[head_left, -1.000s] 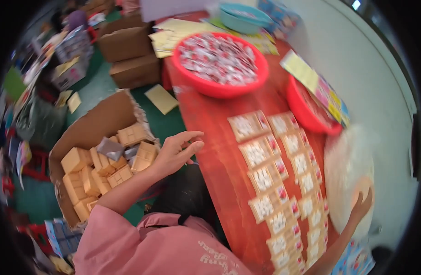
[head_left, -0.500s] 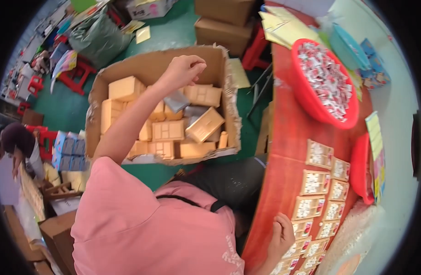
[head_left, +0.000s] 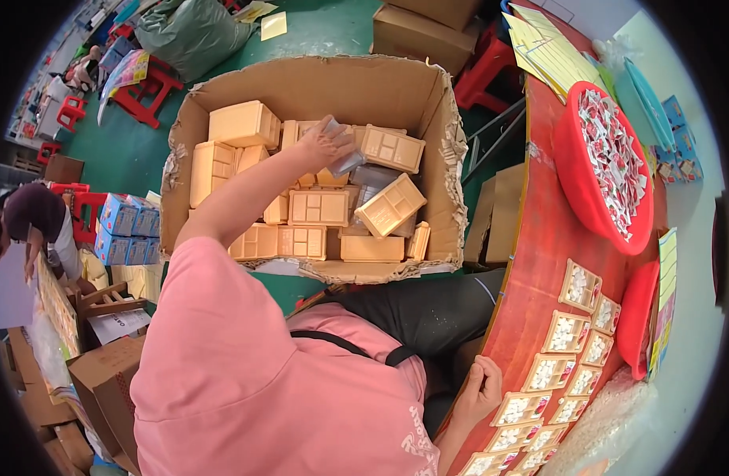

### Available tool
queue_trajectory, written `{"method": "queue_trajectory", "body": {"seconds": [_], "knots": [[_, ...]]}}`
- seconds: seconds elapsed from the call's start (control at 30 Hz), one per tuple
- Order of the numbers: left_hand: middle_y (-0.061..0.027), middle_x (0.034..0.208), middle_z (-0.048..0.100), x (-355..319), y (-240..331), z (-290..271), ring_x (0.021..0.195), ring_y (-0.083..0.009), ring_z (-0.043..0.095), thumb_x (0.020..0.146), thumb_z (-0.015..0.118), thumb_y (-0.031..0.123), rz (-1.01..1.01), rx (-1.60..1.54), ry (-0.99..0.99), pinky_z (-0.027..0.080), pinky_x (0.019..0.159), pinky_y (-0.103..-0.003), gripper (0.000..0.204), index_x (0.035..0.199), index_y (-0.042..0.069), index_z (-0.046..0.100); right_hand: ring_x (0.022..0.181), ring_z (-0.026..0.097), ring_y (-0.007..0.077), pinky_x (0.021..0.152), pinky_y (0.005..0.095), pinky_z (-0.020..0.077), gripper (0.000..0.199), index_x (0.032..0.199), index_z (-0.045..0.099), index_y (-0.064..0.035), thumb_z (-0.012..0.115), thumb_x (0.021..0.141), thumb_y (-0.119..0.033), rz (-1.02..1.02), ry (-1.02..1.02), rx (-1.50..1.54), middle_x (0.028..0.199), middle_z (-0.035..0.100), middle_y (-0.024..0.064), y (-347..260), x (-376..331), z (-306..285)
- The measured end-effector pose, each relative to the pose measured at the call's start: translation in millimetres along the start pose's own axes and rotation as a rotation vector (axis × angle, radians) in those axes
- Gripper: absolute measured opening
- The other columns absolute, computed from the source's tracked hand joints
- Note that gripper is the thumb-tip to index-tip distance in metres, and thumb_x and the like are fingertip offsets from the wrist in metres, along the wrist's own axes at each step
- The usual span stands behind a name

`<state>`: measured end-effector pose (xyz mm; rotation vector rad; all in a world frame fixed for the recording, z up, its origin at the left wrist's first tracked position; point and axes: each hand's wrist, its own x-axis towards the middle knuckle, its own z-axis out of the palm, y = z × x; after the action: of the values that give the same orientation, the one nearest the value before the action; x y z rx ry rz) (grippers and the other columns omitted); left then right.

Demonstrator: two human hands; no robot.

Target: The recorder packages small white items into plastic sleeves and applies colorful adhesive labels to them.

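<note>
From here I see the carton (head_left: 372, 86) open between a grey-green bag (head_left: 191, 36) and the person's dark-clad leg (head_left: 428, 305), its walls torn along the rim. A red table (head_left: 523, 262) runs down the right, bearing a red bowl (head_left: 577, 202) of sachets (head_left: 606, 151), a tilted tub (head_left: 637, 317) and two rows of filled trays (head_left: 565, 332) with white pieces. Off to the left, a co-worker (head_left: 39, 214) bends beside blue boxes (head_left: 129, 230). My view into the carton is partly blocked by the left forearm (head_left: 245, 186), which crosses its near left part. Inside, tan trays (head_left: 319, 208) with divided compartments lie heaped at mixed angles. Among them, toward the far side, sits a grey see-through piece (head_left: 348, 163), flat-sided and glossy, with the left hand (head_left: 326, 149) laid over it, fingers a little apart; I can't tell whether they grip it. The right hand (head_left: 482, 385) is loosely curled at the table edge, nothing showing in it. Half a second ago I had the left hand up near the far wall, clear of that piece; now it's down on it.
</note>
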<state>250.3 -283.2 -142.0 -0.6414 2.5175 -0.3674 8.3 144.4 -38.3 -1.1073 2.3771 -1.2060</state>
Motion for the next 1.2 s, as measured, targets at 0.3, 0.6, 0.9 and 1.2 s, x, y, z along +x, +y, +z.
{"method": "queue_trajectory", "body": {"seconds": [0.3,0.6,0.9,1.2], "knots": [[-0.0103,0.108,0.049,9.4,-16.8,-7.3,0.107,-0.0283,0.049,0.058,0.069,0.017,0.028,-0.399,0.074,0.033,0.096,-0.044,0.062,0.115,0.009,0.045,0.08,0.057,0.0183,0.073,0.0266,0.0453,0.013,0.084,0.06,0.0043,0.059,0.084,-0.009,-0.039,0.055,0.006,0.087,0.062,0.0107,2.2,2.4,6.0],[-0.0127,0.111,0.056,-59.8,51.2,-124.4,0.099,-0.0211,0.057,0.073,0.058,0.017,0.242,-2.562,0.144,0.044,0.089,-0.035,0.054,0.121,-0.002,0.043,0.088,0.057,0.0159,0.073,0.026,0.0475,0.026,0.105,0.056,0.0023,0.059,0.084,-0.012,0.262,-0.202,0.687,0.103,0.059,0.0103,-31.4,26.4,-1.5],[-0.0062,0.116,0.049,-44.9,228.7,-239.5,0.105,-0.0129,0.048,0.088,0.053,0.029,0.38,-2.394,0.09,0.038,0.091,-0.028,0.057,0.133,0.003,0.029,0.059,0.052,0.0079,0.052,0.023,0.0452,0.03,0.106,0.046,0.0012,0.058,0.08,-0.007,0.263,-0.129,0.567,0.079,0.055,0.0043,-58.1,19.8,-11.5],[-0.0068,0.103,0.052,-46.9,264.4,-247.0,0.093,-0.0149,0.052,0.074,0.067,0.038,0.5,-2.314,-0.38,0.044,0.081,-0.029,0.064,0.12,0.003,0.04,0.058,0.057,0.0149,0.052,0.026,0.0452,0.048,0.101,0.054,-0.0013,0.076,0.066,-0.026,-0.006,-0.091,0.023,0.071,0.056,0.0056,-48.3,11.1,-43.3]]}}
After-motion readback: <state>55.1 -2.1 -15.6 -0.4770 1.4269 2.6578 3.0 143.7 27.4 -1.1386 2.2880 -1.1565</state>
